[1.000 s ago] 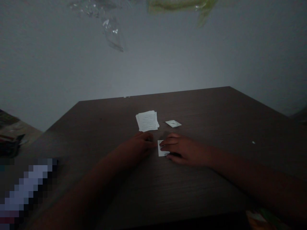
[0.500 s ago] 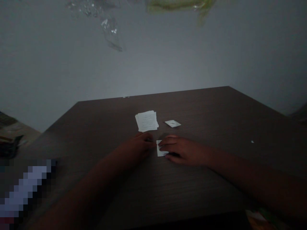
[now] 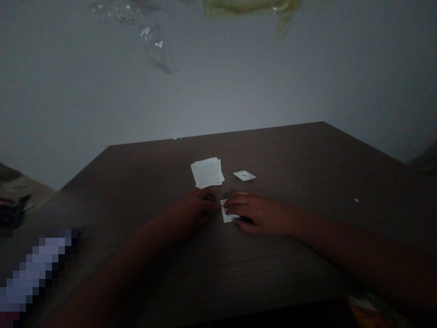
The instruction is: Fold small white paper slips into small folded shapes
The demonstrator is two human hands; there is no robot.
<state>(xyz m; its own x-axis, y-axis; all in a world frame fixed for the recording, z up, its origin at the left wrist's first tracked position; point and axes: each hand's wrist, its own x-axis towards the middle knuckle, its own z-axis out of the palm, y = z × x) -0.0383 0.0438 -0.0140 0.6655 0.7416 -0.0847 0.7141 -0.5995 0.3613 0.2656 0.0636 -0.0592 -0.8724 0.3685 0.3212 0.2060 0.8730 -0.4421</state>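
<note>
A small white paper slip (image 3: 227, 212) lies on the dark wood-grain table (image 3: 273, 155), between my two hands. My left hand (image 3: 196, 207) comes in from the left, its fingertips on the slip's upper left corner. My right hand (image 3: 256, 213) lies over the slip's right part and hides some of it. Just beyond my hands is a loose stack of printed white paper slips (image 3: 206, 173). To its right lies a small folded paper piece (image 3: 244, 176), which neither hand touches.
A pixelated, blurred object (image 3: 36, 269) covers the lower left corner. Dark items sit on a lower surface (image 3: 13, 212) beyond the table's left edge. A tiny white speck (image 3: 357, 200) lies on the table's right. Clear plastic (image 3: 153, 41) and a green item (image 3: 252, 7) appear above the grey wall.
The white slip now looks narrower and more tilted between my fingers. My hands have closed slightly toward each other, and the whole view has drifted a little.
</note>
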